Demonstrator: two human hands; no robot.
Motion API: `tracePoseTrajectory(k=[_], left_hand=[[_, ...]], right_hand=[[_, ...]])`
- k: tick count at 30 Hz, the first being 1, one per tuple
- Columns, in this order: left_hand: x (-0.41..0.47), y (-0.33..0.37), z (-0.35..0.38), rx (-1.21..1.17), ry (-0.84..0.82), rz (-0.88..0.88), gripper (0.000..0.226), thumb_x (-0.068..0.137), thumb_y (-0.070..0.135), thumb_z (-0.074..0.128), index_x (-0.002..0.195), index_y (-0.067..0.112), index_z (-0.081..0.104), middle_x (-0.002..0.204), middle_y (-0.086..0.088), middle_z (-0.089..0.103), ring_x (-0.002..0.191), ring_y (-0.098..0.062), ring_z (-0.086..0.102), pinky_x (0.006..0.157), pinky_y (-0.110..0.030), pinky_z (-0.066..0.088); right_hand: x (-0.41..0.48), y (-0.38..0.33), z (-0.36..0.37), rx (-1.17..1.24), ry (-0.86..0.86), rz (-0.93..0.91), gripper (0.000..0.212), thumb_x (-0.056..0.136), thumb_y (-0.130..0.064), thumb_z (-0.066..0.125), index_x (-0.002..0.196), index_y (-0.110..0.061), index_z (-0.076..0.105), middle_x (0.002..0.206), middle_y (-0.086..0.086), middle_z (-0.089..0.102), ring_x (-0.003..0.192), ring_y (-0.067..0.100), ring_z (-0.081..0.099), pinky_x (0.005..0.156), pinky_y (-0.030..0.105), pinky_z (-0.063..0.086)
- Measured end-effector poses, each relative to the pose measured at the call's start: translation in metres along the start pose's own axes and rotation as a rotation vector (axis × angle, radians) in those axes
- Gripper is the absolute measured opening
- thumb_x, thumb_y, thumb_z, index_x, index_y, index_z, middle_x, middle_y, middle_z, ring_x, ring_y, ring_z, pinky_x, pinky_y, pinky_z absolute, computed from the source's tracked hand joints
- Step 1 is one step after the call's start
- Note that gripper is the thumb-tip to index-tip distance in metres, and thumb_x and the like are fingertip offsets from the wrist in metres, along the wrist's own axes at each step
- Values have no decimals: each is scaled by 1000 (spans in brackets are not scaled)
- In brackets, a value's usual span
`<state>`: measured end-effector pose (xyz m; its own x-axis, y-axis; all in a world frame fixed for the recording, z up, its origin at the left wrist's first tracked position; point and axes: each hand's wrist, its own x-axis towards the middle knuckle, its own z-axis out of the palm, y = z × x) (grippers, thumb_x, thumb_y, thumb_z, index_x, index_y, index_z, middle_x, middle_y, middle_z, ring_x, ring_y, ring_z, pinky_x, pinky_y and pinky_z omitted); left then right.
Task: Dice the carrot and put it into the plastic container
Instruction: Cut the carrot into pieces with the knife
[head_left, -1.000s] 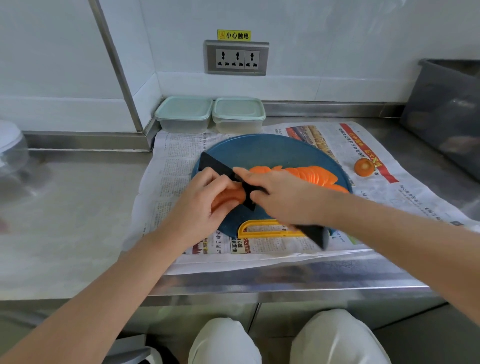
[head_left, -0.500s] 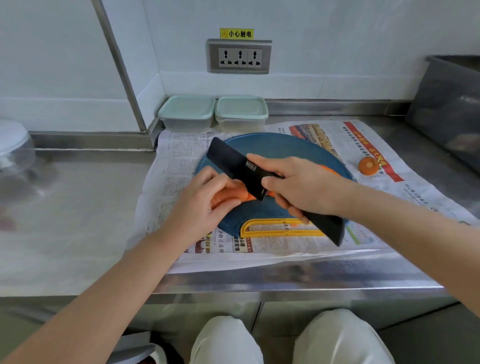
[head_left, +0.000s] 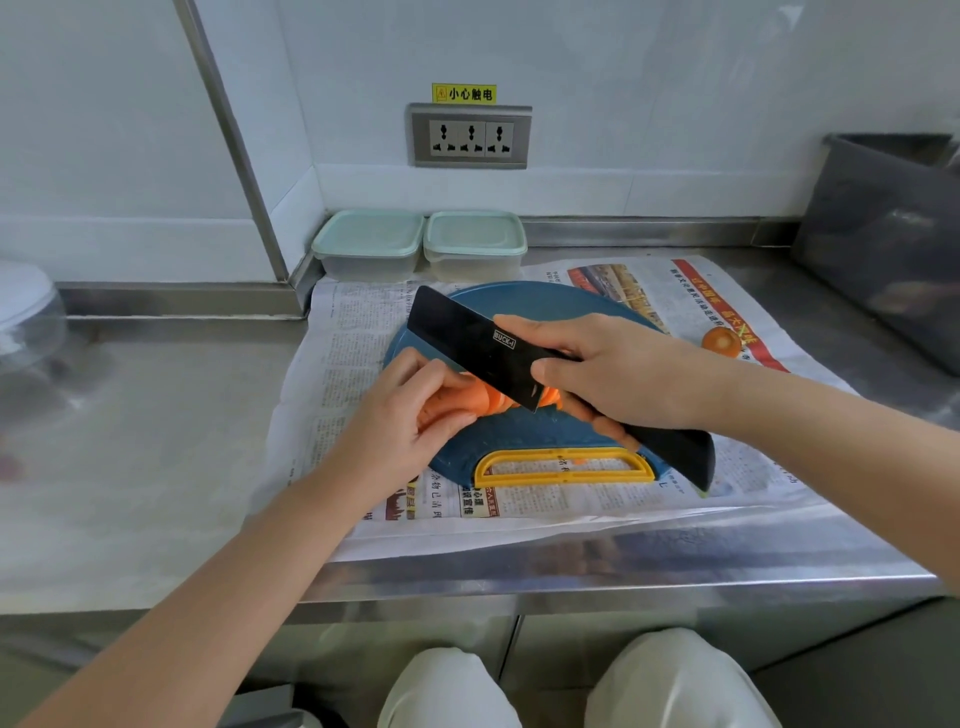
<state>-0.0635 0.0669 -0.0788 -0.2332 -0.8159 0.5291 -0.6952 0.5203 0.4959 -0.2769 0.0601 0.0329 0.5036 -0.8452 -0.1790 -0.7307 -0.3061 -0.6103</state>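
Orange carrot slices (head_left: 491, 401) lie bunched on a round blue cutting board (head_left: 524, 306) with a yellow handle. My left hand (head_left: 410, 415) curls round the slices from the left. My right hand (head_left: 613, 374) grips a black cleaver (head_left: 467, 338), its flat blade tilted up and leaning against the slices from the right; the handle sticks out toward the near right. Two plastic containers with pale green lids (head_left: 369, 244) (head_left: 474, 241) stand closed at the back against the wall.
Newspaper (head_left: 353, 374) covers the steel counter under the board. A cut carrot end (head_left: 722, 340) lies on the paper at the right. A dark grey bin (head_left: 883, 244) stands at far right, a clear lidded vessel (head_left: 26, 317) at far left. A wall socket sits above.
The cleaver went from cutting edge-down to lying tilted with its flat side up. The spread slices at the right have been pushed left into a bunch against my left hand.
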Motion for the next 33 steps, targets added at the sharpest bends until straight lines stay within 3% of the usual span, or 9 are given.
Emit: tracePoseTrajectory(k=[3,16,21,24,26,27,30,33], left_hand=[[0,1,-1,-17,-4,-2,25,83,21,70,105,13,63,105,-2,54,98,-15,57,83,-23,49],[1,-1,1,-58,3,7,23,84,20,69,106,16,64,109,7,53,101,-3,53,86,-14,45],[1,-2,1,-109,-28,5,23,86,21,66,108,13,63,110,-2,53,102,-18,60,88,-39,54],[1,0,0,-35,-8,18,23,85,19,69,106,11,64,103,-1,53,96,-11,58,86,-29,52],[1,1,0,-22,1,20,23,83,16,71,105,12,65,99,0,52,91,-5,55,84,-18,48],[0,1,-1,-26,2,16,24,82,15,72,105,12,65,98,1,52,90,-5,55,84,-15,46],[1,2,-2,-52,31,-17,25,81,16,73,105,12,65,99,0,54,90,-3,55,82,-10,43],[1,3,-2,-38,46,-37,25,80,18,74,102,11,65,99,0,54,90,-6,55,80,-15,45]], right_hand=[[0,0,0,-21,-11,-8,56,102,-17,38,146,-49,23,61,5,52,37,8,47,41,25,47],[10,-6,0,-110,-77,1,56,102,-17,36,147,-47,20,62,5,52,40,12,48,43,28,51],[18,-8,9,-165,-86,-20,56,101,-15,34,149,-41,20,62,-3,49,38,11,49,41,26,49],[23,-4,20,-183,-65,-49,55,102,-14,34,150,-36,20,73,0,53,41,6,51,53,27,51],[26,-1,34,-205,-4,-80,54,102,-13,35,152,-28,20,99,2,59,62,4,49,67,14,42],[27,1,42,-189,29,-93,54,102,-12,35,152,-25,19,102,-1,57,63,1,45,63,7,35],[26,12,56,-1,69,-43,54,102,-12,36,151,-29,21,72,-13,47,41,-2,49,46,10,39],[25,19,56,65,91,1,54,102,-14,36,150,-34,23,50,-7,48,30,7,43,39,25,44]])
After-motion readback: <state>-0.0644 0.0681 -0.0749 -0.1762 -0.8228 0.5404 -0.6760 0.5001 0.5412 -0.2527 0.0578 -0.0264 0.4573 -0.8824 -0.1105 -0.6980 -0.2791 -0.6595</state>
